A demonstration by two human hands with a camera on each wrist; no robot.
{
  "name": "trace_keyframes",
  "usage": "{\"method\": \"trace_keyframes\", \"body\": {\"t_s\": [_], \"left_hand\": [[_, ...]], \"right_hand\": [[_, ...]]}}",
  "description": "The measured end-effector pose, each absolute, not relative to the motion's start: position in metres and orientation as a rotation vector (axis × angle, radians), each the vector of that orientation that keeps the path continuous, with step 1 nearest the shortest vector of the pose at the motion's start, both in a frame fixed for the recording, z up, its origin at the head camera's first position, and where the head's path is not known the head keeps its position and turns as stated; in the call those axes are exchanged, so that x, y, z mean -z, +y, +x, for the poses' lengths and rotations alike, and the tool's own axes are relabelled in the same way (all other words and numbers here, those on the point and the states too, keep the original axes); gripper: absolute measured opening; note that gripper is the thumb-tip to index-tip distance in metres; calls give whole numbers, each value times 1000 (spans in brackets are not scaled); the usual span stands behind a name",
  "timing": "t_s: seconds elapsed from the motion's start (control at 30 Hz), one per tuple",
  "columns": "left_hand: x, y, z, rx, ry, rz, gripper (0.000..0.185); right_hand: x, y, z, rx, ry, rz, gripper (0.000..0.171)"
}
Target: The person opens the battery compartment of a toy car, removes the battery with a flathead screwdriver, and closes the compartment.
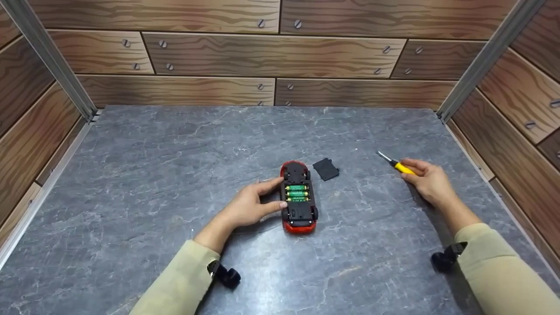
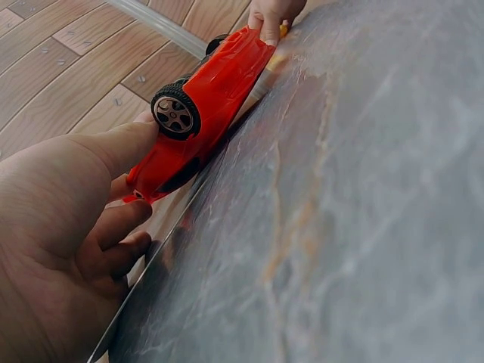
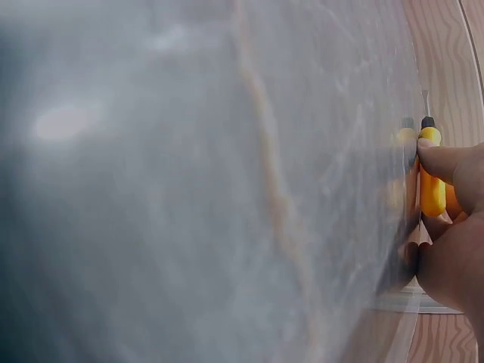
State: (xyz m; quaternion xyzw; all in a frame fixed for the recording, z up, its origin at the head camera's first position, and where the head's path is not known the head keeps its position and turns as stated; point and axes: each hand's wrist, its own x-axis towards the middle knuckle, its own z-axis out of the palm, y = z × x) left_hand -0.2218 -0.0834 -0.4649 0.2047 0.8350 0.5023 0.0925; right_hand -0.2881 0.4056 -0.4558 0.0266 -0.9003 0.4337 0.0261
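Toy car [image 1: 299,197]: red, upside down mid-table [image 1: 175,175], three green batteries [image 1: 297,193] exposed. Left hand [image 1: 247,207]: fingers loosely extended, steadying the car's left flank. Battery cover [image 1: 326,169]: black, just right of the car's far end. Right hand [image 1: 431,181]: well right of the car, fingers curled on a yellow screwdriver [image 1: 400,166] lying on the table.

Staged recording booth: grey stone-look tabletop [image 1: 175,175], printed wood-plank walls [image 1: 271,57] (metal corner posts [image 1: 48,57]).
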Motion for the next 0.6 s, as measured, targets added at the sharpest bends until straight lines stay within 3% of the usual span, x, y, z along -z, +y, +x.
{"method": "trace_keyframes", "body": {"t_s": [0.3, 0.6], "left_hand": [[468, -83, -223, -1486, 2487, 606, 73], [467, -83, -224, -1491, 2481, 607, 73]], "right_hand": [[456, 408, -289, -1430, -2658, 30, 46], [445, 399, -290, -1827, -2337, 33, 34]]}}
